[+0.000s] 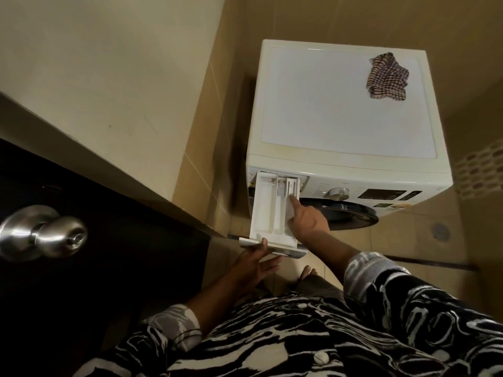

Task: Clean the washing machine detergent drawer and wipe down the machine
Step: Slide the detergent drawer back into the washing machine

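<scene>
Pinched at its front panel by the left hand [253, 263], thumb hooked over the top edge and fingers spread beneath to take the weight: white plastic detergent drawer [265, 213]. Right hand [310, 221] holding nothing, index fingertip [292, 199] stretched straight and pressed down into the narrow right-hand compartment toward the back, remaining fingers tucked under.

Drawer drawn out nearly full length, 3 compartments showing, rear end seated in the slot at the upper left of the white front-loading washing machine [340, 110]. Just beyond the right hand, silver control dial [338, 192], and below it the dark round door glass [353, 213].

Step in hand, by the look of it: freeing the drawer, most likely holding down a release catch while pulling; no scrubbing or wiping begun. Needed next: steady downward pressure from that 1 finger, a straight pull by the left hand along the runners, and support from below as the rear clears the slot, so as not to jam or drop it.

Farthest off, crumpled brown-and-white checked cloth [388, 77] lying on the far right corner of the lid, well apart from both hands, presumably meant for the wipe-down.
</scene>
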